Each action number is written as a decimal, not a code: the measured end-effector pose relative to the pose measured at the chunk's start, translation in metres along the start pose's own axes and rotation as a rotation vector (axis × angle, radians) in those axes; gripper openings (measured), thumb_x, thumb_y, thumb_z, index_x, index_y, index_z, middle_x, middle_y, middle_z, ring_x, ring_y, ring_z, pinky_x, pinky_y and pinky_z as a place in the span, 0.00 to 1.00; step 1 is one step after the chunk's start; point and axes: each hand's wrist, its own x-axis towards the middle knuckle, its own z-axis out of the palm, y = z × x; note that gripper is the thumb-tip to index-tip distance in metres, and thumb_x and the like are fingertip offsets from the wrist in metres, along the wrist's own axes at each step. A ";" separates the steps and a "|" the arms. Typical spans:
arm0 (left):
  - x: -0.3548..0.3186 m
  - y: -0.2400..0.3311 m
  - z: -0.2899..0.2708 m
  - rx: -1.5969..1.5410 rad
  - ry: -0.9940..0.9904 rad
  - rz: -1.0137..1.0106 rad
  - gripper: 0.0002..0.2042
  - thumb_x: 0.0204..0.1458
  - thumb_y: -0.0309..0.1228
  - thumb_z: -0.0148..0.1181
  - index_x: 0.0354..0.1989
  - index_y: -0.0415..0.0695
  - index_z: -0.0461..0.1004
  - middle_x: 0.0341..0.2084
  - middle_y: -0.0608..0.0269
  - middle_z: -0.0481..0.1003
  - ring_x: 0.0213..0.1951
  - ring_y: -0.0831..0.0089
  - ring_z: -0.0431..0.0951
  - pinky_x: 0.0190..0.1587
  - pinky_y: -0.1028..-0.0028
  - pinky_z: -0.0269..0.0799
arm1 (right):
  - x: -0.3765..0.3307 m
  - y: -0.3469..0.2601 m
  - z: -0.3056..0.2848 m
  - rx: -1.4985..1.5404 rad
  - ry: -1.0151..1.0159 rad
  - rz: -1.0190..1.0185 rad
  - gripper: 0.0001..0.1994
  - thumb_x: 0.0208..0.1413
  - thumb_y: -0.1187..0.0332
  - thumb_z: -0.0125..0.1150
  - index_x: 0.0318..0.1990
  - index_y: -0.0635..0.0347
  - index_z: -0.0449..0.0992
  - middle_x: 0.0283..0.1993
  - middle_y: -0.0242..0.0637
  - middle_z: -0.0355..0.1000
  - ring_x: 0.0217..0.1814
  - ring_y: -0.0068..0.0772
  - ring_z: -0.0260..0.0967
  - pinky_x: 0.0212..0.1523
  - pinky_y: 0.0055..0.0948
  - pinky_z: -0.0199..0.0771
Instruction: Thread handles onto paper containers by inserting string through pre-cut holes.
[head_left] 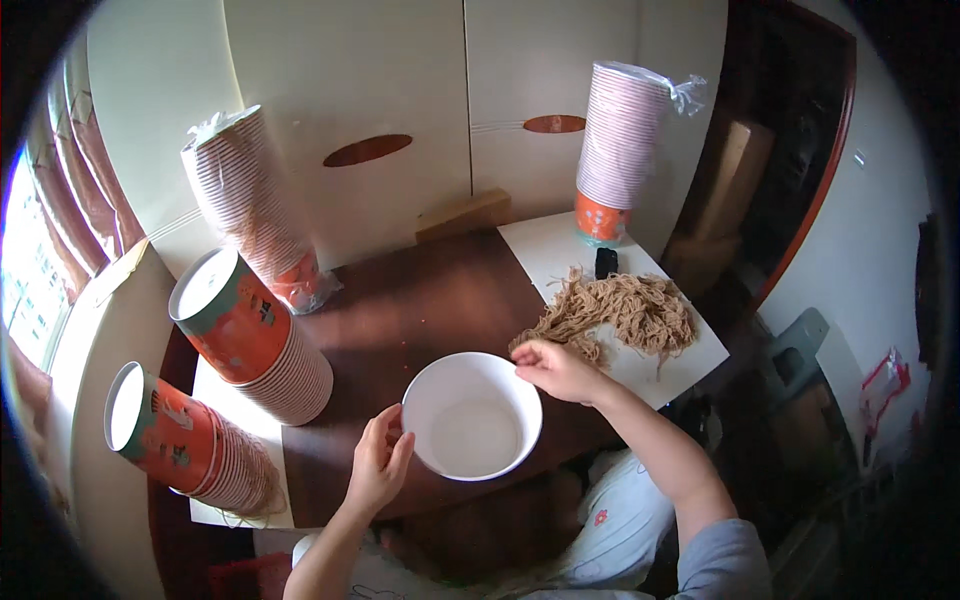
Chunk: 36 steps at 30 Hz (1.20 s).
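Currently L hand (375, 460) at left rim of white tub (472, 430), R hand (560, 372) by upper-right rim. Hands apart, grip unclear. Tan strands (640, 310) beyond tub, R.

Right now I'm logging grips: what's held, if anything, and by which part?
Apparently the open tub: right hand at upper-right rim, left hand against left side.

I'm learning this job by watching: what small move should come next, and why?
Perhaps steady the round white paper-like tub with the left hand and move the right hand to the loose heap of tan stringy fibre: the tub looks bare inside, the left hand is at its rim, and the right hand is beside the nearest strands.
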 end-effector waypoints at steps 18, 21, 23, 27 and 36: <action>0.016 0.047 0.051 0.492 -0.507 0.202 0.35 0.35 0.50 0.61 0.48 0.37 0.63 0.44 0.46 0.65 0.45 0.53 0.67 0.48 0.64 0.63 | -0.027 -0.019 0.025 0.460 -0.327 0.324 0.12 0.54 0.72 0.45 0.45 0.66 0.66 0.41 0.34 0.67 0.42 0.24 0.65 0.45 0.25 0.67; 0.016 0.047 0.054 0.468 -0.526 0.177 0.34 0.35 0.47 0.62 0.49 0.37 0.62 0.44 0.48 0.65 0.45 0.54 0.67 0.48 0.65 0.63 | -0.028 -0.008 0.021 0.459 -0.309 0.253 0.11 0.52 0.73 0.47 0.43 0.66 0.67 0.39 0.34 0.68 0.41 0.22 0.65 0.43 0.22 0.66; 0.016 0.046 0.055 0.477 -0.521 0.168 0.33 0.36 0.46 0.62 0.49 0.38 0.62 0.44 0.49 0.64 0.45 0.55 0.67 0.48 0.66 0.63 | -0.028 -0.001 0.019 0.419 -0.296 0.240 0.10 0.51 0.75 0.49 0.41 0.67 0.69 0.37 0.34 0.69 0.39 0.20 0.64 0.41 0.20 0.65; 0.018 0.041 0.053 0.394 -0.532 0.144 0.33 0.36 0.45 0.62 0.50 0.38 0.62 0.44 0.48 0.64 0.44 0.55 0.68 0.47 0.66 0.63 | -0.028 -0.003 0.022 0.401 -0.278 0.253 0.09 0.49 0.75 0.50 0.38 0.66 0.71 0.35 0.34 0.70 0.38 0.19 0.65 0.40 0.20 0.65; 0.020 0.037 0.054 0.348 -0.558 0.141 0.33 0.37 0.45 0.62 0.50 0.40 0.59 0.41 0.47 0.65 0.45 0.53 0.66 0.48 0.64 0.61 | -0.027 0.012 0.024 0.245 -0.201 0.103 0.03 0.48 0.78 0.51 0.32 0.65 0.71 0.31 0.32 0.70 0.34 0.18 0.66 0.36 0.20 0.67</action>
